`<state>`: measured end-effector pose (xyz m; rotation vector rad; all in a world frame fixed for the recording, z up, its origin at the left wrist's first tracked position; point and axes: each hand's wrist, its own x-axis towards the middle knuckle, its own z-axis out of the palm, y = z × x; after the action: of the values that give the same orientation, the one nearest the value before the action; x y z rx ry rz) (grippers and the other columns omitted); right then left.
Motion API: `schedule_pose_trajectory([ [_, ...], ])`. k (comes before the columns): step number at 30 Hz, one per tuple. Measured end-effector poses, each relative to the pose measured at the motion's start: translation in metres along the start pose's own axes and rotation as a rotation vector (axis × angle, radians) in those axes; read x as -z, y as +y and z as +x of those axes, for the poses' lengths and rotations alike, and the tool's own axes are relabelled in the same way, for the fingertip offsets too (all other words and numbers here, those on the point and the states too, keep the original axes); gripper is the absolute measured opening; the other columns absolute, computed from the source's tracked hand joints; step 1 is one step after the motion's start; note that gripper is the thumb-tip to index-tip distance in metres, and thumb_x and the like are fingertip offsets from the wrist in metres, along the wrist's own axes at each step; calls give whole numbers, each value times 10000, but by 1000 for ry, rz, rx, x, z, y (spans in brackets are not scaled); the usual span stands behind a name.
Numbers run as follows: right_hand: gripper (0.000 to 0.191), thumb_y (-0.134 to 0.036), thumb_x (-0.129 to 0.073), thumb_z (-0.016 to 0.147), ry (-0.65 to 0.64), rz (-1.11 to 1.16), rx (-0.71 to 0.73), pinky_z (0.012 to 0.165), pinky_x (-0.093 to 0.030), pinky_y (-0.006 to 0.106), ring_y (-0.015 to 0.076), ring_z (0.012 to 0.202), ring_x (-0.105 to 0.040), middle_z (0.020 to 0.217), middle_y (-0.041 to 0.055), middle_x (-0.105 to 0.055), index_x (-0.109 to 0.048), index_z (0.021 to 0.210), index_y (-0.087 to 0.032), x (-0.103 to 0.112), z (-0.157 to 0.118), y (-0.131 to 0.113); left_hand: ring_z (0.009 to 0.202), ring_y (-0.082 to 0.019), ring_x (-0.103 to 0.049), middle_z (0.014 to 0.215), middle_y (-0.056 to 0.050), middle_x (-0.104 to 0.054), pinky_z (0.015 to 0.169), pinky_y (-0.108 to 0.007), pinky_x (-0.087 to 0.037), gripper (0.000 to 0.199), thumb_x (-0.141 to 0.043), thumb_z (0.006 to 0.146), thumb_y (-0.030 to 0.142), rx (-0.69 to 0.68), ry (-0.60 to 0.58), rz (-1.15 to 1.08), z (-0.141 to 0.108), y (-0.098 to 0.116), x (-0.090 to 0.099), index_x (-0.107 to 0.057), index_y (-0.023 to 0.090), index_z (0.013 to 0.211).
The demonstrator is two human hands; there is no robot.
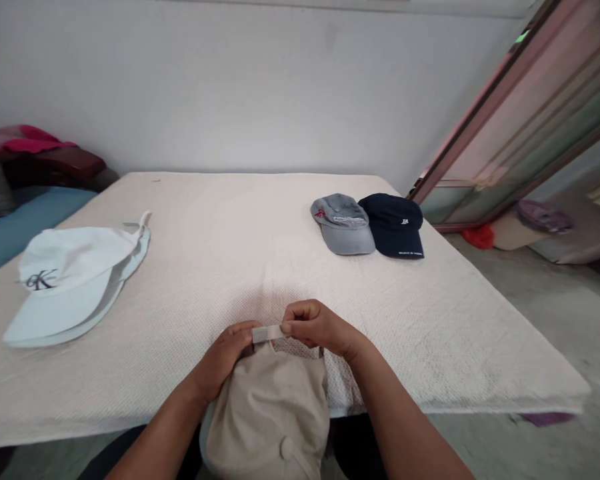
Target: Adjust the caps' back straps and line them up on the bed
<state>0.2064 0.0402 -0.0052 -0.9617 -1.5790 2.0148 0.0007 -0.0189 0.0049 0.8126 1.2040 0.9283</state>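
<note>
Pale tablecloth (240,227), soft beige button-topped cap (270,400).

Soft, diffuse light, and you had it spread evenly over the cream textured tablecloth (220,227)! Just beyond your left hand (229,357) and right hand (314,324) lay a faint, blurry shadow. Folds in the beige fabric cap (265,407) took gentle shading. Out wide, your lens stretched and softened the slanting pinkish panel (525,120), and tiny white brim lettering on the navy cloth cap (391,220) blurred past reading!
</note>
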Motion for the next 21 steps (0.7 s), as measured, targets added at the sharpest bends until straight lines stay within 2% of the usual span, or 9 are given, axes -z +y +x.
schedule_pose_trajectory([
  [4, 275, -408, -659, 765, 5, 0, 3, 382, -197, 187, 41, 412, -274, 480, -80, -381, -568, 686, -161, 1, -2, -1, 574, -163, -509, 622, -18, -624, 544, -250, -369, 120, -689, 692, 279, 36, 1, -53, 3, -5, 3, -696, 174, 749],
  [9, 256, -405, -669, 756, 35, -23, 6, 380, -212, 186, 43, 420, -284, 506, -75, -398, -587, 732, -164, -1, -1, -2, 531, -92, -469, 596, 20, -581, 514, -193, -333, 131, -702, 721, 293, 86, -136, -97, 7, -9, 4, -671, 166, 731],
  [13, 204, -353, -659, 761, 94, -68, 13, 396, -215, 187, 47, 429, -295, 496, -75, -387, -585, 721, -167, -3, 2, 0, 556, -93, -487, 623, 13, -591, 543, -195, -359, 146, -707, 728, 305, 98, -157, -129, 6, -8, 2, -671, 163, 733],
  [15, 190, -331, -656, 757, 102, -101, 13, 410, -222, 188, 47, 438, -305, 498, -72, -391, -580, 701, -166, -4, 3, 0, 562, -98, -487, 624, 9, -590, 550, -200, -366, 153, -706, 728, 309, 98, -146, -117, 5, -8, 2, -664, 163, 713],
  [19, 192, -330, -657, 751, 74, -115, 11, 422, -229, 189, 48, 445, -310, 500, -70, -393, -577, 693, -165, -4, 3, 0, 609, -115, -489, 655, 3, -597, 581, -205, -374, 135, -690, 725, 304, 67, -31, -19, 3, -7, 1, -681, 172, 752],
  [21, 201, -344, -657, 752, 62, -95, 8, 418, -223, 190, 49, 445, -305, 501, -71, -391, -577, 700, -167, -4, 3, 0, 630, -126, -478, 663, -1, -584, 600, -214, -377, 145, -650, 753, 315, 37, -32, 28, 2, -6, 1, -667, 173, 730],
])
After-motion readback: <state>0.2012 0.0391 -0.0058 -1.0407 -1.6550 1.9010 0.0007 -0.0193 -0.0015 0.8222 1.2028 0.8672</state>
